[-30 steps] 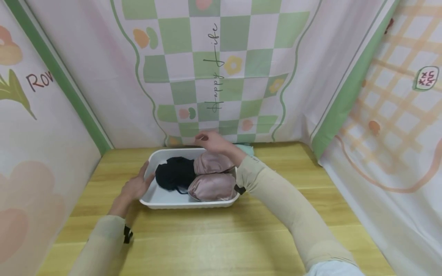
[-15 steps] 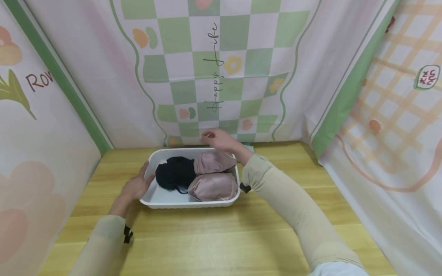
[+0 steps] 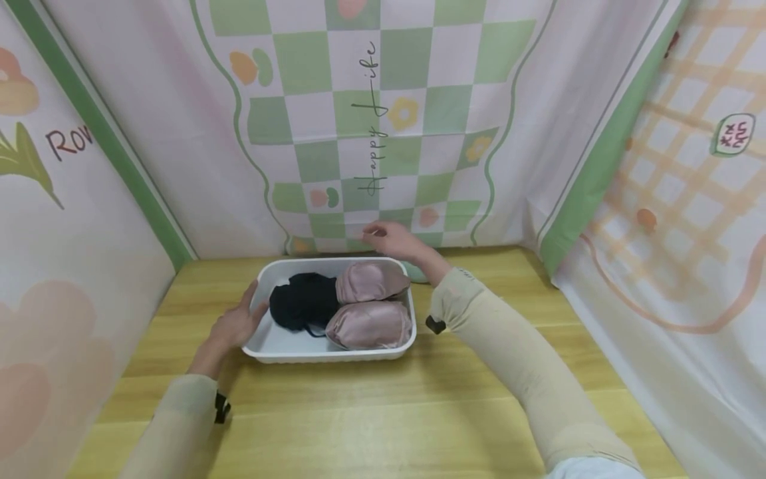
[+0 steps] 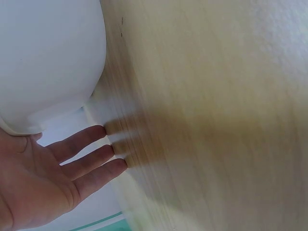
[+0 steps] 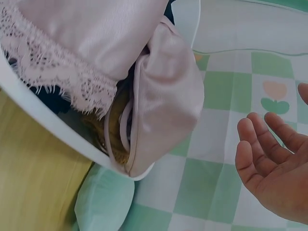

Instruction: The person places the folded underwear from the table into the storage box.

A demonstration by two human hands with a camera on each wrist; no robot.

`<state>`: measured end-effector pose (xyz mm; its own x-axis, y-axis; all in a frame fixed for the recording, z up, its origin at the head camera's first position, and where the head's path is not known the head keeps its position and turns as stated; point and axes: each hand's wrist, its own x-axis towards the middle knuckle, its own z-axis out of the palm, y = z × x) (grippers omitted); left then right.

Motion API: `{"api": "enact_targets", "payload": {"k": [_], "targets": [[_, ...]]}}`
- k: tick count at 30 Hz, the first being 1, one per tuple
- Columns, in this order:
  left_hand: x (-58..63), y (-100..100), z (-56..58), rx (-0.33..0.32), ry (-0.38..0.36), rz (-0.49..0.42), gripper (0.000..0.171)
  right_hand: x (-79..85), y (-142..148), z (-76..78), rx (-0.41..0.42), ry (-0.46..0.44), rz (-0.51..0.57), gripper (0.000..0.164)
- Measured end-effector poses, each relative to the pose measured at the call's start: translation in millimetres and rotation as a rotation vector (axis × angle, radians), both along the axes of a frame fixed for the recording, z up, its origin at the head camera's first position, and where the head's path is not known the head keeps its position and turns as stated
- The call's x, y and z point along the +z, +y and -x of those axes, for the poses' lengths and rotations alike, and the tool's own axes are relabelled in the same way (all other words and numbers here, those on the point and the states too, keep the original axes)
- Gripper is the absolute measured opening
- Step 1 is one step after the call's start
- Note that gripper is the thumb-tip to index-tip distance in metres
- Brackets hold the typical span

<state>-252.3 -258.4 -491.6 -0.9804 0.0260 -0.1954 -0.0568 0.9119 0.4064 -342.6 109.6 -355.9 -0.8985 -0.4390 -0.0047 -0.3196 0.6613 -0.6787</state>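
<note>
A white plastic tray [image 3: 329,356] holds a black bra [image 3: 304,299] on its left and a pink satin bra [image 3: 371,324] on its right. My left hand [image 3: 232,327] holds the tray's left end, thumb over the rim. In the left wrist view its other fingers [image 4: 96,175] extend outside the tray wall, near the table. Beyond the tray's back right edge hovers my right hand [image 3: 391,241], fingers loosely bent and holding nothing. The right wrist view shows lace trim on the pink bra [image 5: 171,110] and mustard fabric [image 5: 115,127] beneath it.
A mint-green padded cup [image 5: 105,197] lies against the tray's outer back right corner, partly hidden by it. A printed green-and-white checked curtain [image 3: 383,133] hangs behind the wooden table [image 3: 359,419]. More curtains stand at both sides.
My right hand has drifted to the right behind the tray. More of the pink bra and the tray's right rim now shows. The left hand and the tray have stayed in place.
</note>
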Motion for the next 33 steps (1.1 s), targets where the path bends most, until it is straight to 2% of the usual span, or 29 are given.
{"api": "enact_targets", "payload": {"k": [6, 18, 27, 33], "targets": [[0.8, 0, -0.8, 0.005, -0.01, 0.001, 0.077, -3.7, 11, 3.5, -0.013, 0.028, -0.007, 0.049], [1.0, -1, -1.2, 0.006, -0.001, -0.006, 0.076, -7.5, 35, 5.0, -0.044, -0.07, 0.064, 0.058], [1.3, 0, -0.5, 0.005, 0.001, -0.001, 0.076, -6.8, 55, 4.6, -0.089, -0.08, 0.077, 0.059], [-0.1, 0, 0.1, 0.009, -0.008, 0.0, 0.077, -12.4, 69, 6.4, -0.1, -0.075, 0.087, 0.062]]}}
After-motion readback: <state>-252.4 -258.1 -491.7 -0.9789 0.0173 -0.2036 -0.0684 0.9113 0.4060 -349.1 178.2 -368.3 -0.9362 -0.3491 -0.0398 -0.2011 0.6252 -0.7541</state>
